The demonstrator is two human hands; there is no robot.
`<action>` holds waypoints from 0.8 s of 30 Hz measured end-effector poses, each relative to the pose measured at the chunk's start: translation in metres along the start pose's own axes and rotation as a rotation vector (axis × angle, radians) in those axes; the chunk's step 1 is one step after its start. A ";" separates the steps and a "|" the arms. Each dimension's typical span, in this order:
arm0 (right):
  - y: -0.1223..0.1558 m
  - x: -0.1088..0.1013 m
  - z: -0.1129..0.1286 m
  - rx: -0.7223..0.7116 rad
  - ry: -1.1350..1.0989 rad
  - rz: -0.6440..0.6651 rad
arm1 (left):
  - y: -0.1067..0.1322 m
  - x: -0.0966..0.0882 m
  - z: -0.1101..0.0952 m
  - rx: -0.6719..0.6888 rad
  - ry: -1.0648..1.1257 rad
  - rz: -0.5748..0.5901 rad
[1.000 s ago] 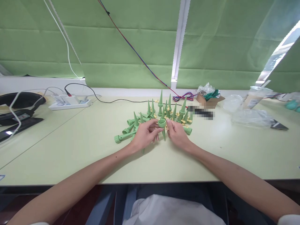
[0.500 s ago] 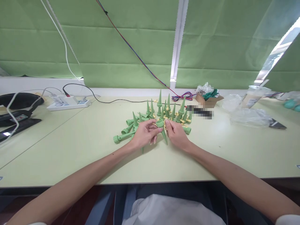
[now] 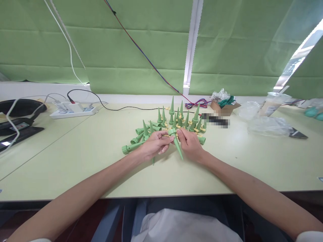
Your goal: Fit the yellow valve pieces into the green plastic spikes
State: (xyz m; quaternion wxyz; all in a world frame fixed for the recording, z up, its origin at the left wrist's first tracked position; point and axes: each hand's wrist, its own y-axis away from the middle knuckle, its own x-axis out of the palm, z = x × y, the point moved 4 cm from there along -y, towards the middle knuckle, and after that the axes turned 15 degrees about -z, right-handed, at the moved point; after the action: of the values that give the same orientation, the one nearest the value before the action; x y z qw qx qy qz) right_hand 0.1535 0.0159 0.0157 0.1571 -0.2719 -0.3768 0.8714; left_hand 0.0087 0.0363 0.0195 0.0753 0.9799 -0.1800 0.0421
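The left hand [image 3: 150, 146] and right hand [image 3: 191, 145] were bare, forearms too; white sleeve edges [image 3: 310, 236] (barely in view) flanked a white garment [image 3: 186, 224].

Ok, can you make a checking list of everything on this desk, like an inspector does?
Surface: pale green table, one seam line on the left.
Job's things: green spike held slanted, tip toward the person; heap of spikes behind, some upright, some lying.
Clutter: cardboard box, plastic bags, cup, dark devices far left.
Hands: left hand and right hand both pinch the green spike's wide end.
Cables: power strip with black cable; red-blue wire hanging.
Surroundings: green blinds.
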 end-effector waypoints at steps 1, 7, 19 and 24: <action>0.000 0.000 0.000 0.010 0.001 -0.002 | 0.000 0.000 0.000 0.030 -0.009 -0.005; -0.001 0.001 0.000 0.077 -0.046 -0.024 | 0.005 0.001 -0.006 0.297 -0.164 -0.109; -0.001 -0.001 0.004 0.072 -0.038 -0.042 | -0.001 0.000 0.001 0.136 -0.064 -0.031; -0.002 -0.003 0.006 0.054 -0.043 -0.048 | 0.002 0.002 0.000 0.007 -0.003 0.052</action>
State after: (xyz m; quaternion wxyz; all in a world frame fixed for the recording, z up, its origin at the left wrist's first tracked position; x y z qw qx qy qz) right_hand 0.1530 0.0122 0.0213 0.1773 -0.2394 -0.3631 0.8828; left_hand 0.0097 0.0338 0.0201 0.0706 0.9752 -0.2053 0.0430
